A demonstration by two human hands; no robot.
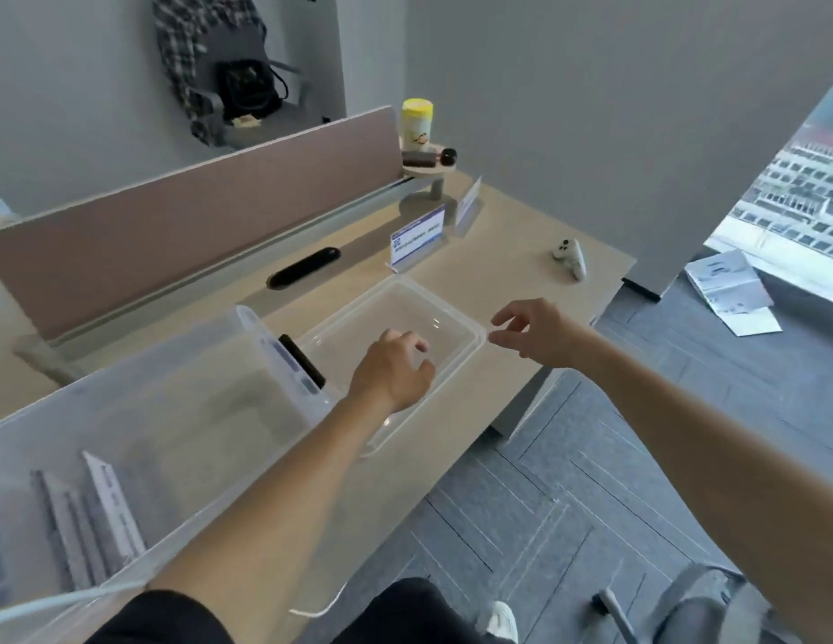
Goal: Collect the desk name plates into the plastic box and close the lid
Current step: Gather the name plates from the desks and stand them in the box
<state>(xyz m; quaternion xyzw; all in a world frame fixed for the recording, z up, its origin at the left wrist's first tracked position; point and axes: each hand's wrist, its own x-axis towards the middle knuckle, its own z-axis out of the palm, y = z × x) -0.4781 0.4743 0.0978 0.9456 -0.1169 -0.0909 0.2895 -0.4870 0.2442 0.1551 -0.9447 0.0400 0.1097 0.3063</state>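
Two name plates not yet collected: the blue-and-white plate at the far middle of the tabletop, and a second plate just beyond it to the right, seen edge-on. Both upright, apart from each other.

The plastic box sits near left, open, with several stacked plates in its near end. The lid lies flat on the tabletop just right of the box, between it and the edge.

Hands: the left hand is over the middle of the lid, fingers loosely curled, gripping nothing I can see. The right hand is at the lid's far-right corner, thumb and forefinger either side of the rim. I can't tell if that's a pinch or just contact, because clear plastic and blur hide it.

My read on the step: the lid is being handled or parked, and collection is partly done. Closing now would be premature.

Next move: leave the lid, reach far past it to the blue-and-white plate, and lift it clear. Then carry it left into the box, and do the same for the second plate. The white controller at far right is out of the path.
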